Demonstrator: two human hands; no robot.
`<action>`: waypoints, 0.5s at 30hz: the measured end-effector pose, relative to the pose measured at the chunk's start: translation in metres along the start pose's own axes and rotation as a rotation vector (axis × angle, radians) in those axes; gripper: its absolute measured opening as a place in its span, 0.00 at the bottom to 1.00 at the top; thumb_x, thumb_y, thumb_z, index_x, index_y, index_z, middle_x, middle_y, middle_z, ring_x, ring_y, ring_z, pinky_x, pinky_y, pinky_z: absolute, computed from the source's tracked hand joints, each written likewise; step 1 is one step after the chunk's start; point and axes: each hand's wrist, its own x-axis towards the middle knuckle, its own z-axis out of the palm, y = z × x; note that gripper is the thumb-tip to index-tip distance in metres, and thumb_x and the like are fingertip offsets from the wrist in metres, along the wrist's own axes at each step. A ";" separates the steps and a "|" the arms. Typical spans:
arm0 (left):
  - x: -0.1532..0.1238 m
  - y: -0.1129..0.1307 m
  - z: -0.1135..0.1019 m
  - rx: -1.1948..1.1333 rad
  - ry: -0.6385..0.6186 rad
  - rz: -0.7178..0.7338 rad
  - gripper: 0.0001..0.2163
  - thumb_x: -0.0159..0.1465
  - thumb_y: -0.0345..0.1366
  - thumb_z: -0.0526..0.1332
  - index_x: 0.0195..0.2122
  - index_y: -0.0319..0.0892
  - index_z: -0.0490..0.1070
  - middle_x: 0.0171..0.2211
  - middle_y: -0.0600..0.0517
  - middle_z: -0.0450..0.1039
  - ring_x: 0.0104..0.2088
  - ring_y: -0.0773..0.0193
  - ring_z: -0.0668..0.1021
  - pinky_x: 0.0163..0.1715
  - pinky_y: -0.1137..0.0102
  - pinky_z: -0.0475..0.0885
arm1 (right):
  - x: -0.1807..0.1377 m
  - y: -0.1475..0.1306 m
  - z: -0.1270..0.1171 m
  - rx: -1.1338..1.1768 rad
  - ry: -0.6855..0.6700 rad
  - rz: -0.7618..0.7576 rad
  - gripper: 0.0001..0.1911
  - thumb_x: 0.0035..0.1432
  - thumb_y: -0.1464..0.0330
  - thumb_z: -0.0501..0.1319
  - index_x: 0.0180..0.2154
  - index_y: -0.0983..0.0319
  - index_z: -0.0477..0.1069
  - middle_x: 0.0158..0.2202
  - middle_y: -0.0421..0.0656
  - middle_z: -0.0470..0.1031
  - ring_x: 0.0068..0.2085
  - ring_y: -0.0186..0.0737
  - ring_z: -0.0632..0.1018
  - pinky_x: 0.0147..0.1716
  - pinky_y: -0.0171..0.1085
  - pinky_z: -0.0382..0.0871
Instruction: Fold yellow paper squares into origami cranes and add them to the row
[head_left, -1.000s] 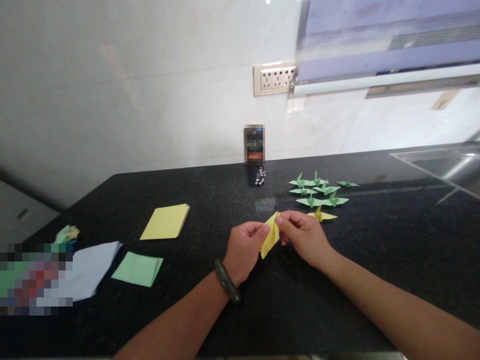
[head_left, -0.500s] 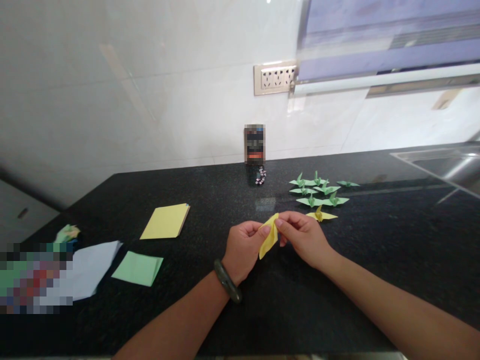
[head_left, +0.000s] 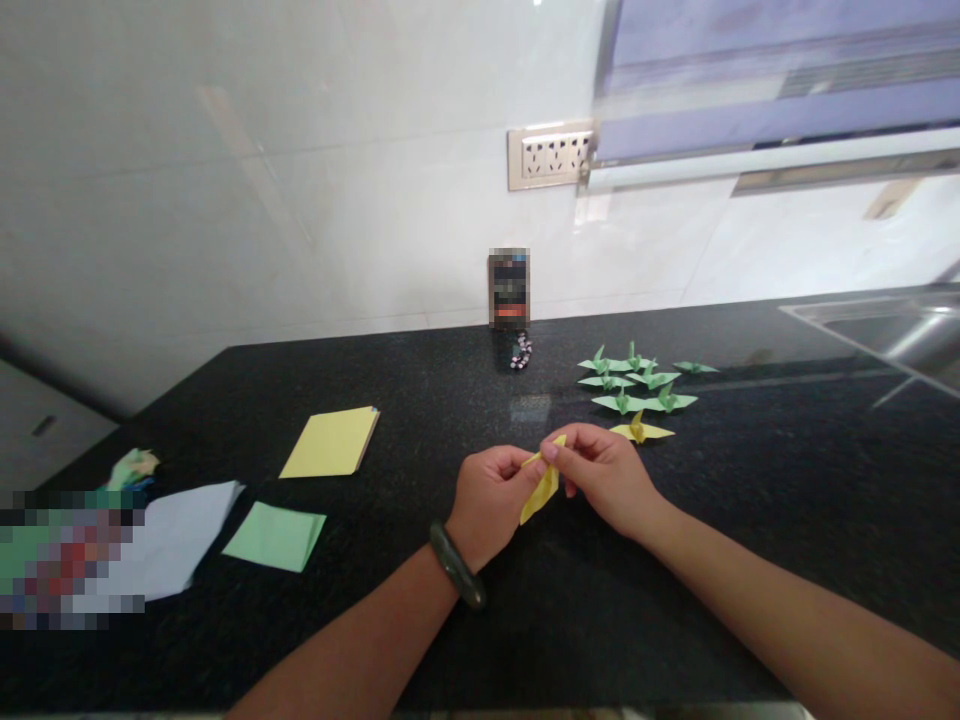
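Between my two hands, above the dark countertop (head_left: 420, 640), is a piece of folded yellow paper (head_left: 541, 497). My left hand (head_left: 487, 500), with a dark green bangle (head_left: 457, 565) at the wrist, pinches its left side between thumb and fingers. My right hand (head_left: 604, 475) grips the upper right part, thumb pressed on the fold. Just beyond the right hand rests a yellow paper crane (head_left: 643, 432). Several green paper cranes (head_left: 622, 400) stand in rows behind it. The fingertips under the paper are partly hidden.
To the left lie a stack of yellow paper (head_left: 330, 443), a folded green sheet (head_left: 276, 537) and white paper (head_left: 191, 530), beside a blurred-out item. A pixelated phone-like object (head_left: 510, 290) leans on the wall. At far right is a metal sink (head_left: 900, 330).
The right thumb and fingers have shifted slightly left and down on the yellow paper. Its upper end now has a narrow tip showing above the right thumb.
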 end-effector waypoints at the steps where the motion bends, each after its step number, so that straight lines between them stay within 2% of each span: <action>1: 0.000 0.000 0.000 0.009 -0.005 -0.001 0.11 0.48 0.41 0.66 0.20 0.36 0.73 0.14 0.53 0.68 0.15 0.72 0.66 0.14 0.76 0.58 | 0.000 0.000 0.000 -0.004 0.000 0.000 0.14 0.47 0.58 0.63 0.25 0.64 0.70 0.18 0.36 0.67 0.17 0.26 0.64 0.14 0.28 0.58; 11: 0.000 -0.001 -0.001 0.023 -0.038 -0.016 0.11 0.49 0.40 0.65 0.21 0.36 0.73 0.16 0.53 0.69 0.16 0.73 0.66 0.15 0.76 0.59 | 0.000 -0.002 -0.001 0.053 0.019 0.041 0.14 0.49 0.60 0.61 0.22 0.65 0.70 0.15 0.35 0.63 0.17 0.27 0.63 0.16 0.29 0.56; 15: 0.002 -0.001 -0.003 -0.016 -0.076 -0.066 0.11 0.49 0.40 0.65 0.22 0.36 0.72 0.17 0.53 0.70 0.16 0.72 0.67 0.16 0.76 0.60 | 0.002 0.001 -0.004 0.070 -0.019 0.051 0.15 0.51 0.60 0.59 0.23 0.65 0.71 0.15 0.35 0.62 0.16 0.26 0.62 0.15 0.29 0.57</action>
